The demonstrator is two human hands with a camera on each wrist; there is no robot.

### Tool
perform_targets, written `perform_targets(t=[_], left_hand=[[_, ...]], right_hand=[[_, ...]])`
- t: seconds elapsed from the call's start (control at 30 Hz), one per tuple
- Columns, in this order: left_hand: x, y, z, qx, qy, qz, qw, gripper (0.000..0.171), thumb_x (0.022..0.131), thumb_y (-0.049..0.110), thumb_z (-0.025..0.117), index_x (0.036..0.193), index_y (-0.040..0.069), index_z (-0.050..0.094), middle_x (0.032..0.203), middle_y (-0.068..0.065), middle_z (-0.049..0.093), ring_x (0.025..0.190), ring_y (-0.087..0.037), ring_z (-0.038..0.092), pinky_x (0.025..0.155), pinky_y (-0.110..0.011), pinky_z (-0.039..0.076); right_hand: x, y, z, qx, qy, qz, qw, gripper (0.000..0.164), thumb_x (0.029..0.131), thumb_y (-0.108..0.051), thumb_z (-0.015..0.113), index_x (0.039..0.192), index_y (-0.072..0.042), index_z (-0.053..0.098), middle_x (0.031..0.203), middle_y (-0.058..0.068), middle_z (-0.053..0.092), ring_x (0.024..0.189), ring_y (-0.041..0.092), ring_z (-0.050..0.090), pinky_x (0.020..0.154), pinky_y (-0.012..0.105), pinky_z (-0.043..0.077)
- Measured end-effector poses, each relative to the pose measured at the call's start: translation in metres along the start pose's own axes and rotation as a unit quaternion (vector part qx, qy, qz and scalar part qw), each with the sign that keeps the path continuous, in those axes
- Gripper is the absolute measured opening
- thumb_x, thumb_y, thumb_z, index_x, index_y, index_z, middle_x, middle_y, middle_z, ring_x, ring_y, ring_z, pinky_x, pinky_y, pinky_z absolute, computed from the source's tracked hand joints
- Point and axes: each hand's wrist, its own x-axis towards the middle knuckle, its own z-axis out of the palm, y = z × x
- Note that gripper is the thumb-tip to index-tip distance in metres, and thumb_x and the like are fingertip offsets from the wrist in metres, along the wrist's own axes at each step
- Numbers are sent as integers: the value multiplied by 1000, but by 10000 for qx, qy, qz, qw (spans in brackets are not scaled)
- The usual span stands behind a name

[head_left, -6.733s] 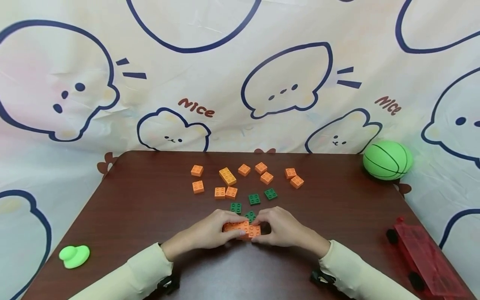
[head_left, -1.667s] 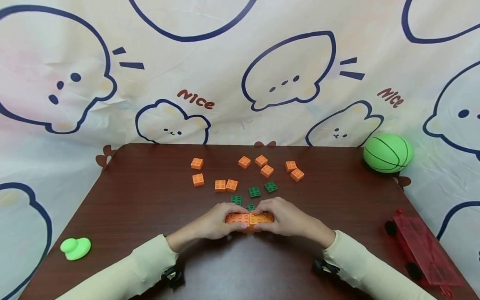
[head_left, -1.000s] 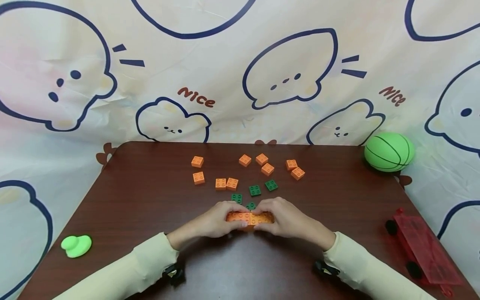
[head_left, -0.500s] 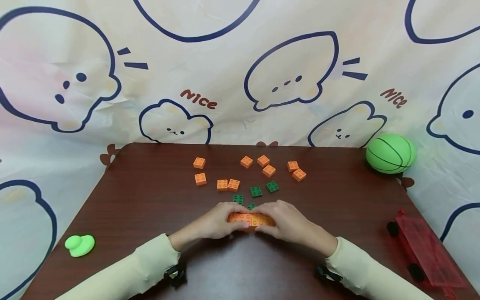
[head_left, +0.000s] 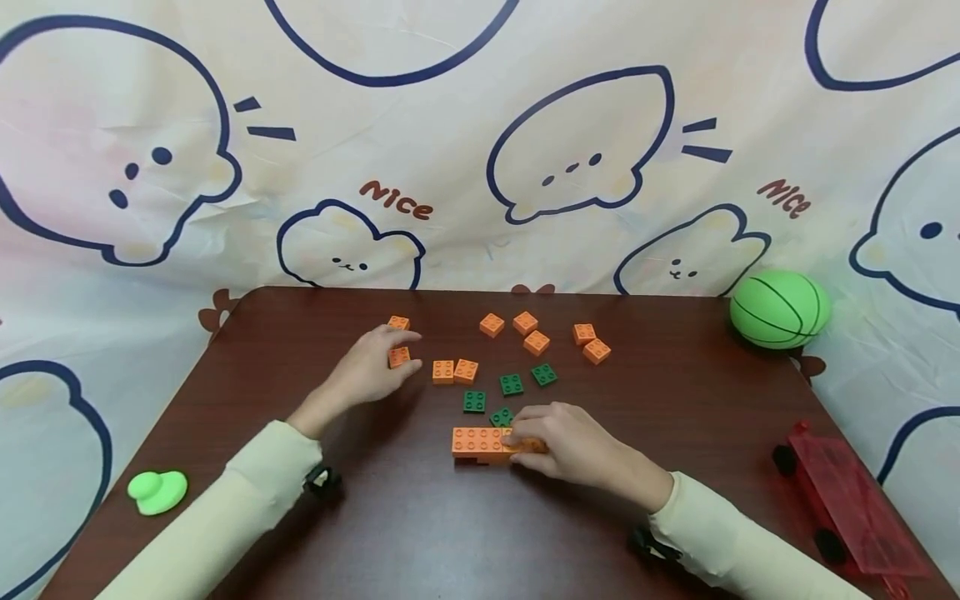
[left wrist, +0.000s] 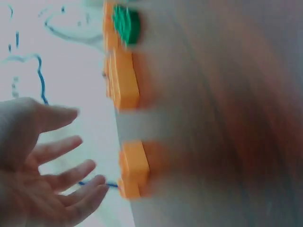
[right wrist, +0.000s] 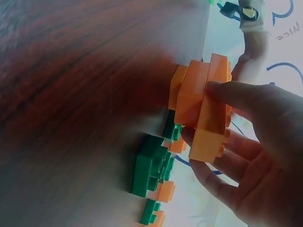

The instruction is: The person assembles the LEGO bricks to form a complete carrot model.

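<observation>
My right hand (head_left: 573, 446) pinches the right end of a stack of orange toy bricks (head_left: 476, 442) in the middle of the table. In the right wrist view, the thumb and fingers grip a long light-orange brick (right wrist: 209, 147) on top of the other orange bricks (right wrist: 191, 92). My left hand (head_left: 365, 367) reaches over the back left, fingers spread around a small orange brick (head_left: 399, 357) that they partly cover in the head view. Behind it lies another small orange brick (head_left: 399, 322). In the left wrist view that hand (left wrist: 52, 165) is blurred, with nothing in its grasp.
Several small orange bricks (head_left: 536, 342) and green bricks (head_left: 512, 384) are scattered over the dark table (head_left: 300, 375). A green ball (head_left: 780, 310) stands at the back right, a clear red toy car (head_left: 851, 500) at the right, and a light-green toy (head_left: 157, 492) at the left.
The long yellow-orange brick from the back of the table has joined the stack. My left hand has released the stack and moved to the back left; my right hand stays on it.
</observation>
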Motion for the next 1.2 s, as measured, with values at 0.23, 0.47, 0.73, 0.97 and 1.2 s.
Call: perform_targets(t=[0.23, 0.47, 0.73, 0.97, 1.2], left_hand=[[10, -28, -5, 400, -761, -499, 9950, 52, 97, 22, 72, 146, 9, 57, 149, -22, 55, 131, -38, 54, 108, -63, 45], [6, -32, 4, 256, -651, -536, 9961, 37, 93, 12, 77, 128, 6, 68, 120, -16, 69, 99, -28, 61, 94, -50, 55], [6, -23, -2, 109, -574, -321, 9978, 38, 92, 16, 78, 126, 1, 69, 118, -16, 69, 99, -28, 60, 91, -46, 56], [-8, 3, -5, -477, -456, 167, 9977, 38, 93, 19, 77, 127, 6, 68, 118, -10, 71, 102, -24, 63, 92, -44, 58], [-29, 37, 7, -1354, -1186, 1200, 9763, 38, 93, 22, 78, 127, 9, 69, 121, -3, 73, 109, -20, 70, 93, -43, 60]], right_hand=[[3, -1, 0, 106, -157, 81, 9998, 12, 88, -25, 83, 98, -22, 77, 100, -9, 73, 81, 1, 63, 71, 21, 55], [4, -2, 3, 178, -252, 74, 9995, 10, 90, -27, 82, 98, -24, 76, 100, -10, 72, 82, 0, 65, 71, 19, 55], [3, 0, 1, 180, -84, 45, 9998, 13, 89, -24, 82, 101, -20, 77, 100, -7, 72, 78, 1, 64, 69, 19, 55], [3, 0, 1, 119, -160, 165, 9997, 14, 89, -26, 82, 100, -21, 74, 100, -8, 70, 78, 0, 60, 68, 19, 53], [3, 1, 4, 213, -316, 298, 9988, 18, 89, -28, 82, 90, -23, 65, 91, -12, 65, 71, 0, 50, 62, 15, 43]])
